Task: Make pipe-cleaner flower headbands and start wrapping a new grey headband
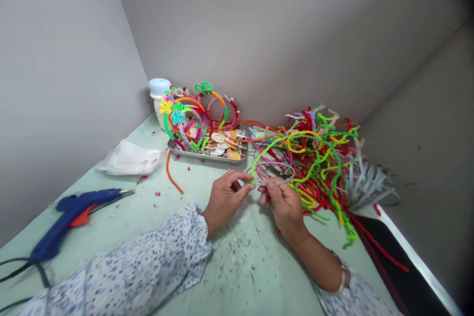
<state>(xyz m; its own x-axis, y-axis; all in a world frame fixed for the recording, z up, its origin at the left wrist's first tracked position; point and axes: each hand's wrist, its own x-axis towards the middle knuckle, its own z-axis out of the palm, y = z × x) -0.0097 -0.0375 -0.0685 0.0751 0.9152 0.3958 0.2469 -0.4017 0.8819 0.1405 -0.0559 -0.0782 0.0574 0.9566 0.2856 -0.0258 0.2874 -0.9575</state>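
Note:
Over the middle of the table, my left hand (228,195) pinches the end of a lime-green pipe cleaner (255,160), which arches up and to the right. My right hand (286,205) grips a thin grey headband (294,173) between thumb and fingers. The two sets of fingertips almost meet, with the pipe cleaner's end against one tip of the band. Where exactly they touch is partly covered by my fingers. Just beyond my right hand lies a tangled heap of coloured pipe cleaners (314,177).
A metal tray (207,156) holds shells and finished pipe-cleaner headbands (202,113). Behind it stands a white jar (157,101) with a blue lid. To the left are a plastic bag (128,159), a blue glue gun (70,217) and an orange pipe cleaner (171,175). Grey strips (366,185) lie right.

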